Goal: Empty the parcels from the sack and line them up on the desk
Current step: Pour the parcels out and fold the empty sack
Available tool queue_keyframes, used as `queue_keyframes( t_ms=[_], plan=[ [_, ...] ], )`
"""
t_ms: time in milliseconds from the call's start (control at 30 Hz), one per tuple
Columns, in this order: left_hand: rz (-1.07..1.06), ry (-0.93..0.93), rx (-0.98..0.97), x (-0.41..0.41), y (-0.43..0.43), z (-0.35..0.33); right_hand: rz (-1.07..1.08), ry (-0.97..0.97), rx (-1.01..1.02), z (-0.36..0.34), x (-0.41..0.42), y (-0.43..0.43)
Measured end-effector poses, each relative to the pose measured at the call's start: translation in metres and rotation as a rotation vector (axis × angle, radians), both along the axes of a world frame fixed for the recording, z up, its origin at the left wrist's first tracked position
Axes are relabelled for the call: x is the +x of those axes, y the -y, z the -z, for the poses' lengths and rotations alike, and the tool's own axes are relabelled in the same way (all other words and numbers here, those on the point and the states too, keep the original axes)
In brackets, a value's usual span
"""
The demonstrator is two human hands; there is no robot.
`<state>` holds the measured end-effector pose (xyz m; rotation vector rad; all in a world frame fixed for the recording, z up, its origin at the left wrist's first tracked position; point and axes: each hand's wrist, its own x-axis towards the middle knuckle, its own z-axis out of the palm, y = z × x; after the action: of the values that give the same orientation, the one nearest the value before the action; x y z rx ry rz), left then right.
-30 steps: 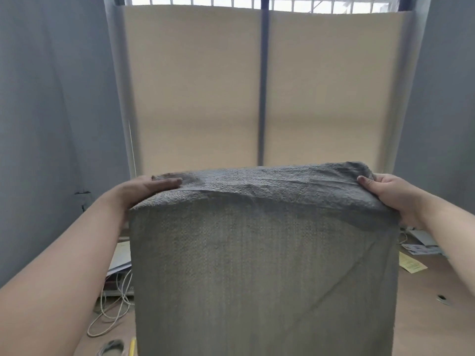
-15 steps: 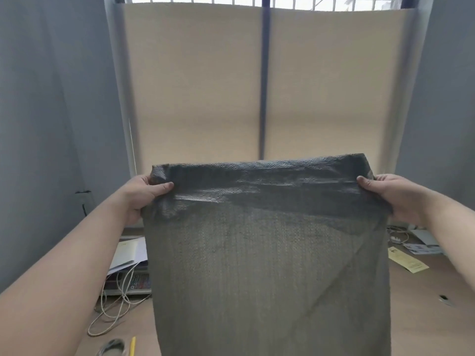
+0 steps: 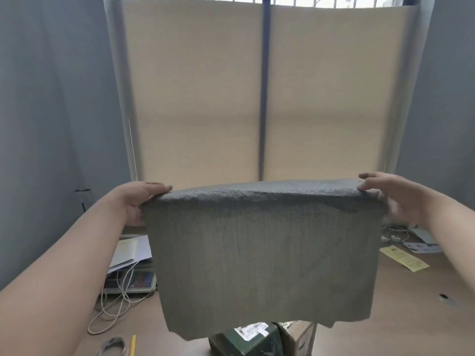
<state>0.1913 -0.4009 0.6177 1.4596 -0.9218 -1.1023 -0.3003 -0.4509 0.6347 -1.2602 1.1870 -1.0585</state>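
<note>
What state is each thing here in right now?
sack, held up, hanging flat over the desk
left hand, grips its left top corner
right hand, grips its right top corner
parcel, lying on the desk beneath the sack
blind, drawn down

Sack (image 3: 264,253) lifted higher; lower edge off desk (image 3: 411,304), dark parcel (image 3: 246,339) exposed beneath.

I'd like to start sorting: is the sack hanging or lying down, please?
Hanging: left hand and right hand hold the sack by its upper edge, above a parcel.
</note>
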Motion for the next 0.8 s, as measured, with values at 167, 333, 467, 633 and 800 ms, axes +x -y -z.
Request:
queue_keyframes(
  t_ms=[167, 333, 467, 633, 800],
  plan=[
    [0.146, -0.057, -0.164, 0.008, 0.000, 0.001, -0.094, -0.055, -0.095, 0.002, -0.010, 0.010],
    [0.024, 0.009, -0.267, 0.002, 0.003, 0.006, -0.021, -0.080, -0.156, 0.004, -0.004, 0.014],
    [-0.045, 0.073, -0.353, 0.007, 0.008, 0.014, 0.001, -0.096, -0.231, 0.003, -0.005, 0.016],
    [-0.050, 0.171, -0.432, 0.008, 0.006, 0.013, 0.064, -0.247, -0.375, 0.003, -0.008, 0.019],
    [-0.062, 0.217, -0.419, 0.007, 0.005, 0.012, 0.095, -0.181, -0.469, -0.001, -0.007, 0.014]
  ],
)
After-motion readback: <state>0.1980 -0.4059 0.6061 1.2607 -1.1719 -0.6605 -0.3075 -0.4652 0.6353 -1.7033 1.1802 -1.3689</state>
